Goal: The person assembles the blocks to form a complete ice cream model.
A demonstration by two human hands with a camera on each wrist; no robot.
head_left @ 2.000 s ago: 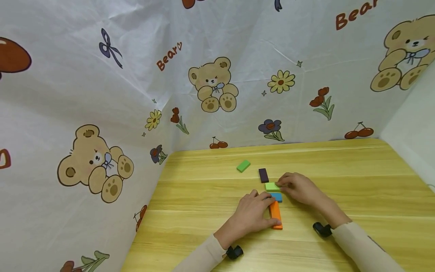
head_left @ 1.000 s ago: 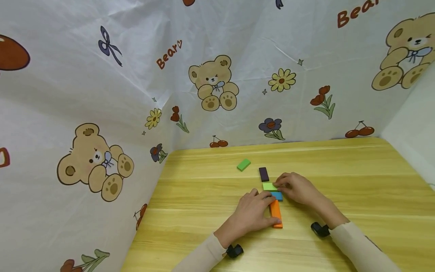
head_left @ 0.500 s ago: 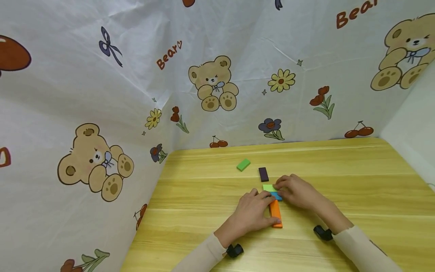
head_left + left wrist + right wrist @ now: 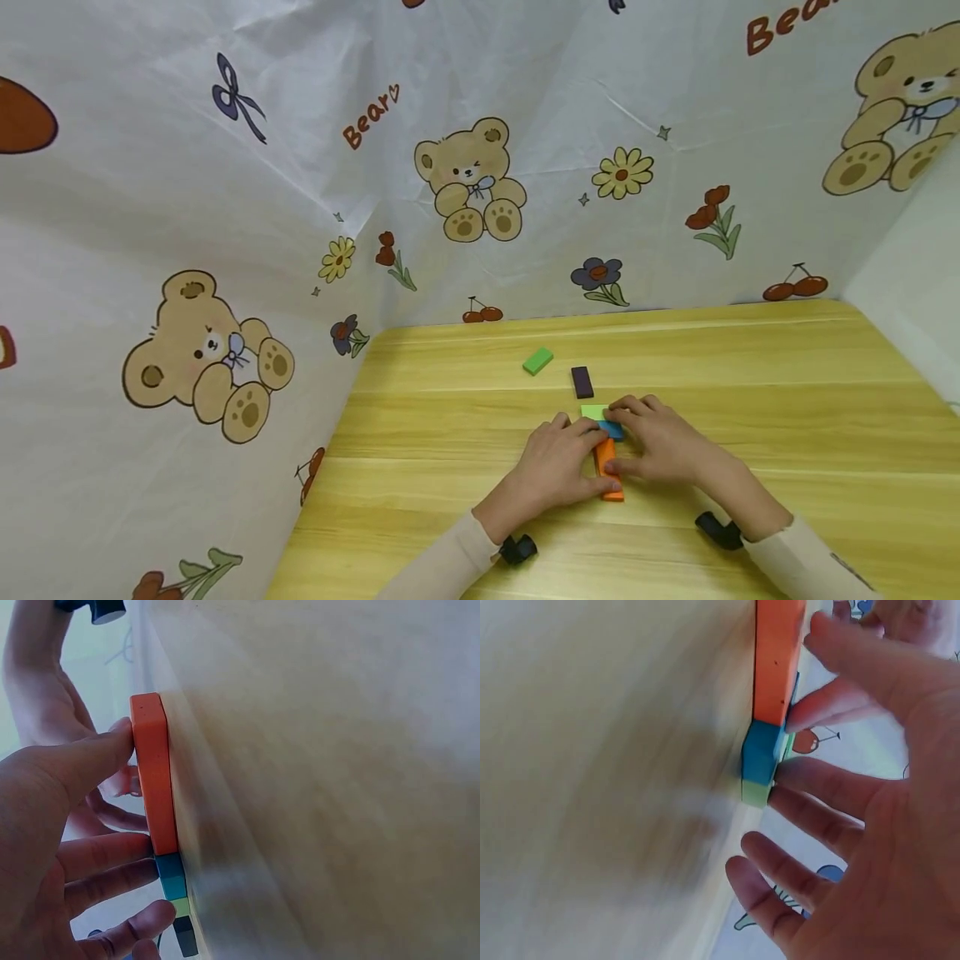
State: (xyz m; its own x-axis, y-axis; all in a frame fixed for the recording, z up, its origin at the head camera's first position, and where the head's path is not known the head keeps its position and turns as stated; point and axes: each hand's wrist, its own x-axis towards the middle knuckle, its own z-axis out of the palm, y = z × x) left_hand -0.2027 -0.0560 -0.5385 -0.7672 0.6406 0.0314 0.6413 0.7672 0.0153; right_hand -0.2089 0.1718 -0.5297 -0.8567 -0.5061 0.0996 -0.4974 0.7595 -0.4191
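Note:
An orange block (image 4: 603,451) lies lengthwise on the wooden table, its far end meeting a blue block (image 4: 611,430). Beyond the blue one is a light green block (image 4: 592,412), set crosswise and partly covered by fingers. My left hand (image 4: 551,467) rests its thumb near the orange block's near end, and its extended fingers touch around the orange-blue joint. From the other side, my right hand (image 4: 667,446) reaches over with fingers spread. Its thumb is at the orange block, while its fingertips lie along the blue and light green blocks, as the right wrist view shows.
Just past the row lies a dark purple block (image 4: 582,382), with a green block (image 4: 537,361) farther back and left. A white bear-print sheet (image 4: 555,242) hangs behind and left of the table. Black wrist cameras hang under both sleeves.
The light green block has slid left and nearer, up against the blue one. My right hand has come nearer, letting go of the light green block and spreading its thumb to the orange block.

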